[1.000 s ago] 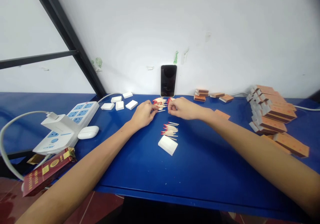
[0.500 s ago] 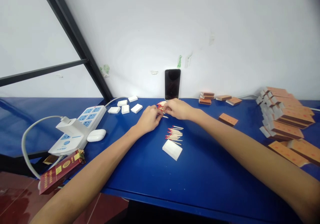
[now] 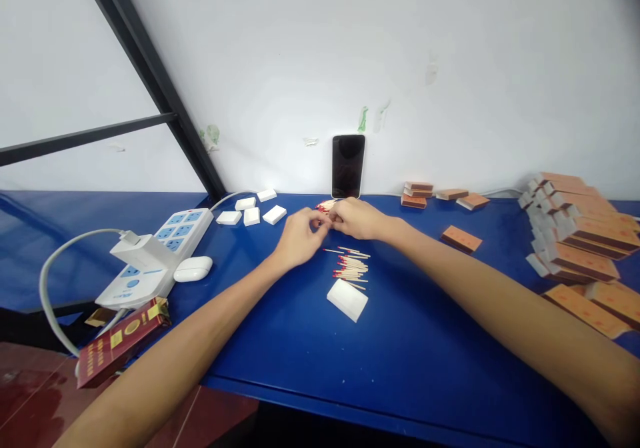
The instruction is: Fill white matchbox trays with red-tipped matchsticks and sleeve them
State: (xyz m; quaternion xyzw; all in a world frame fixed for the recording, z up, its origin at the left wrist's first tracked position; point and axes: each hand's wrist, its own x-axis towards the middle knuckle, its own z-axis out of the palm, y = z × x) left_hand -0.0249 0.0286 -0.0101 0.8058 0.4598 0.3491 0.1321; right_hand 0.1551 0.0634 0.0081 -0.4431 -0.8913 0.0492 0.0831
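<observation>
My left hand (image 3: 301, 236) and my right hand (image 3: 357, 219) meet fingertip to fingertip at a pile of red-tipped matches (image 3: 326, 206). Thumb and forefinger are pinched together on each hand. Whatever sits between those fingers is hidden or too small to name. Nearer to me, a second group of matches (image 3: 354, 268) lies roughly side by side, heads to the left. One loose match (image 3: 333, 251) lies at its far left. Just in front of that group is a white matchbox tray (image 3: 347, 299).
Several white trays (image 3: 251, 217) lie at the back left, near a power strip (image 3: 183, 231), a white earphone case (image 3: 193, 269) and a red box (image 3: 123, 343). A phone (image 3: 349, 166) leans on the wall. Orange matchboxes (image 3: 590, 235) are heaped at right, with others (image 3: 461, 239) scattered.
My left hand has moved slightly right, its fingertips now meeting the right hand's. A loose match now lies beyond the nearer group. The view has shifted slightly.
</observation>
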